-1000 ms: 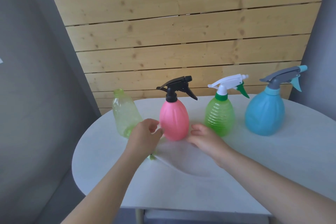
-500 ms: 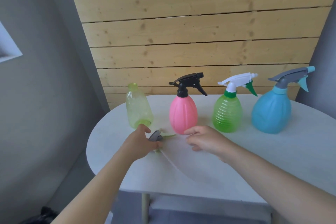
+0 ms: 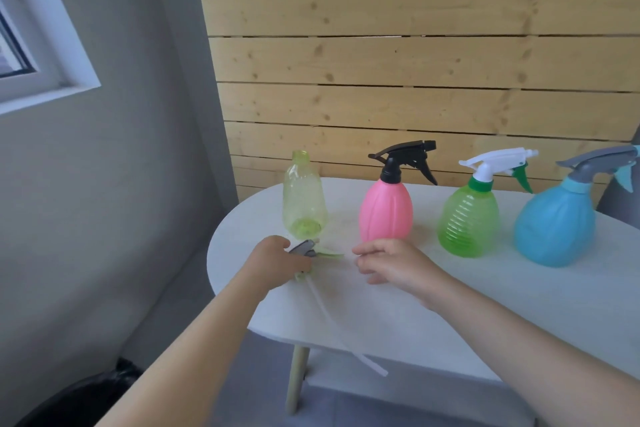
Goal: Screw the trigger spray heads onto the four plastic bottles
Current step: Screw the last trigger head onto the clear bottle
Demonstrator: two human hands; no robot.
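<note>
Four bottles stand in a row at the back of the white table (image 3: 485,315). The pale yellow-green bottle (image 3: 304,199) at the left has a bare neck. The pink bottle (image 3: 385,211) wears a black head, the green ribbed bottle (image 3: 468,220) a white and green head, the blue bottle (image 3: 554,224) a grey and teal head. My left hand (image 3: 277,262) is closed around a loose grey and green spray head (image 3: 306,250) just in front of the capless bottle; its clear dip tube (image 3: 332,319) trails toward the table's near edge. My right hand (image 3: 391,262) hovers beside it, fingers apart, holding nothing.
A wooden plank wall (image 3: 415,62) rises behind the table. A grey wall with a window (image 3: 31,45) is at the left. A black object (image 3: 86,395) lies on the floor at the lower left. A wooden table leg (image 3: 298,381) shows under the near edge.
The view has swung left and closer. My left hand has taken the loose spray head off the table in front of the capless bottle, and my right hand has come away from the pink bottle.
</note>
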